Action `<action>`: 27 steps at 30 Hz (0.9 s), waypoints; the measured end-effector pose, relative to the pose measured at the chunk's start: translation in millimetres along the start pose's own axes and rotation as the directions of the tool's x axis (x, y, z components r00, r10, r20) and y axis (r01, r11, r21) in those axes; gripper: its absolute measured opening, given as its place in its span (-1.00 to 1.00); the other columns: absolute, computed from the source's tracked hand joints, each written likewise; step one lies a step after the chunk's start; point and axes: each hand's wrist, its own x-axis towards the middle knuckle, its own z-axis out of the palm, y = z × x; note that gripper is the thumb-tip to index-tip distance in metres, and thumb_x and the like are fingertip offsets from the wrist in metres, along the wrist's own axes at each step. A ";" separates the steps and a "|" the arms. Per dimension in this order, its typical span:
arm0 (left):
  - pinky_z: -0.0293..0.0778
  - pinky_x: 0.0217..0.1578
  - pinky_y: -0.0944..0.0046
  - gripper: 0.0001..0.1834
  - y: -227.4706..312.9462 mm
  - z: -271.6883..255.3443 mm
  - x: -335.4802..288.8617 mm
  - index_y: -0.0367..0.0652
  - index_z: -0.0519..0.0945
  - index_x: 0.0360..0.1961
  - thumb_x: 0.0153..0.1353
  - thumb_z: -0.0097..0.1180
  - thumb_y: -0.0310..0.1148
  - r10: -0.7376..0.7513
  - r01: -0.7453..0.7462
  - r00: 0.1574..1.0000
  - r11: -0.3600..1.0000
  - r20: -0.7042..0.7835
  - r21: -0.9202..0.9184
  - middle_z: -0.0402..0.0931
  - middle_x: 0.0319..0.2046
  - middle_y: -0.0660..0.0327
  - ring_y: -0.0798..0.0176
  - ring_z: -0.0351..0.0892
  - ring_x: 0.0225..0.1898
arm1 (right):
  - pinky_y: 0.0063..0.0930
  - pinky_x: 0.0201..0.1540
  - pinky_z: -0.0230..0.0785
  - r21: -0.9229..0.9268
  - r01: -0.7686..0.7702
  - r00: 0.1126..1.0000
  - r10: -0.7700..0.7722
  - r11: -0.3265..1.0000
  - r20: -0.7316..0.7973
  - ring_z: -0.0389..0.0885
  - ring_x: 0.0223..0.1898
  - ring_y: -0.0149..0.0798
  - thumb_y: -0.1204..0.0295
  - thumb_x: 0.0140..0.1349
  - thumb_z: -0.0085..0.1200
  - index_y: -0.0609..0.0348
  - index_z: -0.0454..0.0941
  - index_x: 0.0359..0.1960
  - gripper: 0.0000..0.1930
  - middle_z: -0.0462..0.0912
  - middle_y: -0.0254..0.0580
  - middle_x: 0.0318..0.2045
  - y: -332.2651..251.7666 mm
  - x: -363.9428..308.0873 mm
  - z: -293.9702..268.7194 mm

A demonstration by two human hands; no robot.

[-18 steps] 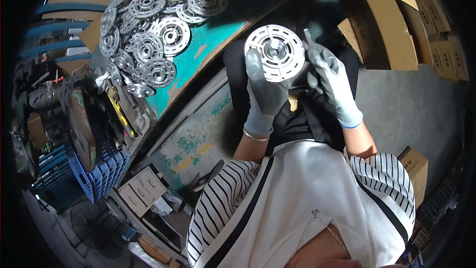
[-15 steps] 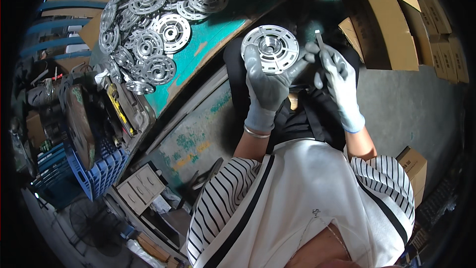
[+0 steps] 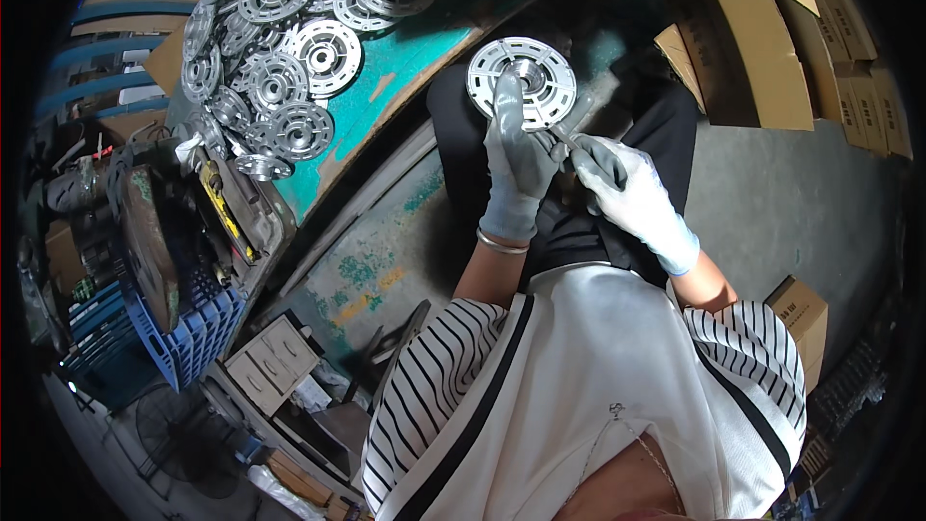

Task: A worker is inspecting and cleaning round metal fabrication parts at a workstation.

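Note:
My left hand (image 3: pixel 519 159), in a grey-coated glove, grips a round silver metal disc (image 3: pixel 547 69) above my lap. The disc has a raised hub, spokes and slots around its rim; my thumb lies over its face near the hub. In my gloved right hand (image 3: pixel 622 178) is a thin, narrow hand tool (image 3: pixel 563 138), closed in the fingers. Its tip meets the disc's lower edge, beside the left fingers. The exact kind of tool cannot be made out, and whether the tip touches the metal is hard to see.
Several similar metal discs (image 3: pixel 275 82) lie heaped on the worn green bench (image 3: pixel 362 121) to the left. An open cardboard box (image 3: pixel 738 53) stands at the far right, with stacked cartons (image 3: pixel 868 101) beyond. A blue plastic crate (image 3: pixel 198 338) and drawers (image 3: pixel 273 364) are at lower left.
My right hand has moved left and nearer, bringing the tool from upright to the disc's lower edge. The left thumb has shifted from the disc's left side onto its face.

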 end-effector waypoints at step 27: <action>0.58 -0.05 -0.06 -0.53 18.5 4.2 19.3 -0.28 0.27 0.12 0.42 -0.27 -0.09 -0.548 0.366 0.809 0.189 0.212 -0.911 0.44 -0.06 0.09 0.12 0.54 -0.06 | -0.36 -0.38 0.35 -0.083 0.244 0.956 -0.254 0.966 -0.150 0.48 -0.50 -0.05 0.41 0.22 0.04 0.21 0.55 -0.14 -0.78 0.53 0.00 -0.50 28.7 4.6 19.5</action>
